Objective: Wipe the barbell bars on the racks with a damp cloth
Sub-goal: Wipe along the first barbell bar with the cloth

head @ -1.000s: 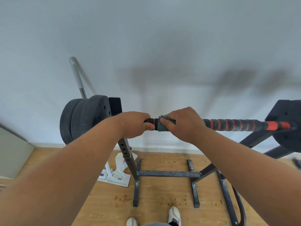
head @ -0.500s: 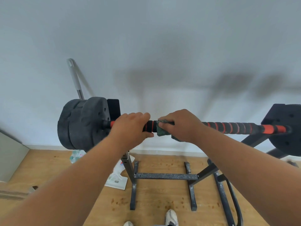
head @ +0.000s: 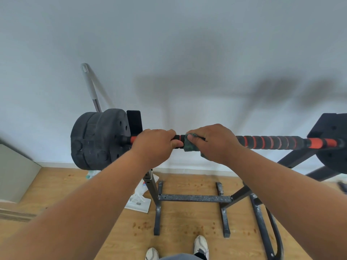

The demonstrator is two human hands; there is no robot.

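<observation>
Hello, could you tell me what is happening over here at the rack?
A person is wiping a barbell bar that sits on a rack. The left hand grips the bar near the black weight plates, steadying it. The right hand holds a green cloth wrapped against the bar, right beside the left hand.
</observation>
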